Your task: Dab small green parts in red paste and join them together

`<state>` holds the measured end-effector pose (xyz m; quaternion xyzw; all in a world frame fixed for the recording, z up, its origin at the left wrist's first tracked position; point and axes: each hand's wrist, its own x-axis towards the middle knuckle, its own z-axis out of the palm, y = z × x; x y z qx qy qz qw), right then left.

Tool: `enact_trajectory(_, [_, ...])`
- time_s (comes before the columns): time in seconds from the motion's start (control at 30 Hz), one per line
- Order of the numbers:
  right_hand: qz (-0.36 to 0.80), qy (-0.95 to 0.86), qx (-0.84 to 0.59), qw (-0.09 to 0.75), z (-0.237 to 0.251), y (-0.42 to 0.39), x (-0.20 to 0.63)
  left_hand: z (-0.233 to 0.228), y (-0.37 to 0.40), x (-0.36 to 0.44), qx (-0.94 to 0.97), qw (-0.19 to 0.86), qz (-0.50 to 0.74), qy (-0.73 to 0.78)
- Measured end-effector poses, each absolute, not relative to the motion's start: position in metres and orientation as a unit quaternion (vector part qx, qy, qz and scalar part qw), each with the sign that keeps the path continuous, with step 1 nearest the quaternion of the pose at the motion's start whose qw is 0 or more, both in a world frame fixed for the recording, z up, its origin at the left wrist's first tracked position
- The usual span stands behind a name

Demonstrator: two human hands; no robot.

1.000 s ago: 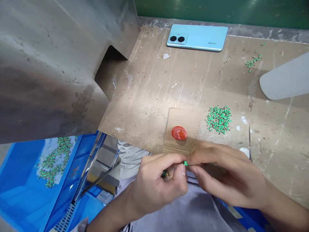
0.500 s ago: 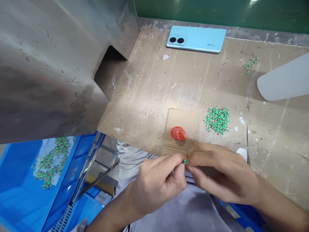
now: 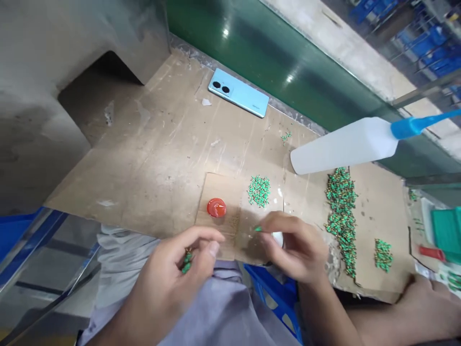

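Observation:
My left hand [image 3: 169, 274] is curled over my lap at the table's front edge and holds a few small green parts [image 3: 186, 262] in its fingers. My right hand [image 3: 293, 247] is just to the right, its fingertips pinching one small green part [image 3: 258, 228] above the cardboard sheet [image 3: 230, 226]. A red round cap [image 3: 216, 207] lies on that sheet between the hands and a small pile of green parts [image 3: 259, 190].
A light blue phone [image 3: 238, 98] lies at the back of the worn table [image 3: 151, 158]. A white squeeze bottle [image 3: 345, 144] with a blue nozzle lies on the right, by a long row of green parts [image 3: 342, 216]. A grey metal housing [image 3: 39, 96] stands at left.
My hands have drawn apart: the left keeps a few green parts, the right holds a single one further right. The view has swung right, showing the bottle and more green parts.

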<state>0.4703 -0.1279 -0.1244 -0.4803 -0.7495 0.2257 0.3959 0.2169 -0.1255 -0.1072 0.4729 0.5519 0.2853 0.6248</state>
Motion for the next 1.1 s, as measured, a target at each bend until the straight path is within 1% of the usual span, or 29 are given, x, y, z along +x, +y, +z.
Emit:
enact_trajectory(0.07, [0.150, -0.682, -0.595, 0.398, -0.125, -0.141, 0.501, -0.107, -0.121, 0.207, 0.328, 0.690, 0.329, 0.555])
enact_trajectory(0.13, [0.054, -0.594, -0.696, 0.400, -0.128, -0.151, 0.535, -0.108, -0.115, 0.196, 0.220, 0.740, 0.375, 0.513])
enact_trajectory(0.2, [-0.041, -0.509, -0.757, 0.409, -0.132, -0.156, 0.562, -0.110, -0.109, 0.187, 0.157, 0.772, 0.399, 0.469])
enact_trajectory(0.3, [-0.088, -0.459, -0.798, 0.381, -0.133, -0.156, 0.574, -0.114, -0.107, 0.180, 0.130, 0.792, 0.401, 0.441])
enact_trajectory(0.37, [-0.065, -0.488, -0.795, 0.355, -0.131, -0.152, 0.563, -0.117, -0.110, 0.179, 0.139, 0.801, 0.399, 0.423])
enact_trajectory(0.4, [-0.035, -0.520, -0.784, 0.337, -0.130, -0.149, 0.553, -0.118, -0.113, 0.179, 0.143, 0.804, 0.400, 0.416])
enact_trajectory(0.5, [0.103, -0.637, -0.719, 0.259, -0.127, -0.138, 0.522, -0.121, -0.120, 0.179, 0.141, 0.805, 0.408, 0.407])
enact_trajectory(0.6, [0.163, -0.690, -0.667, 0.228, -0.130, -0.126, 0.502, -0.121, -0.125, 0.177, 0.139, 0.803, 0.407, 0.413])
enact_trajectory(0.8, [0.177, -0.709, -0.641, 0.234, -0.142, -0.117, 0.498, -0.122, -0.124, 0.173, 0.137, 0.798, 0.421, 0.409])
enact_trajectory(0.93, [0.176, -0.691, -0.652, 0.258, -0.139, -0.117, 0.498, -0.123, -0.121, 0.178, 0.129, 0.819, 0.397, 0.392])
enact_trajectory(1.1, [0.210, -0.628, -0.685, 0.305, -0.132, -0.116, 0.501, -0.123, -0.122, 0.185, 0.144, 0.832, 0.379, 0.380])
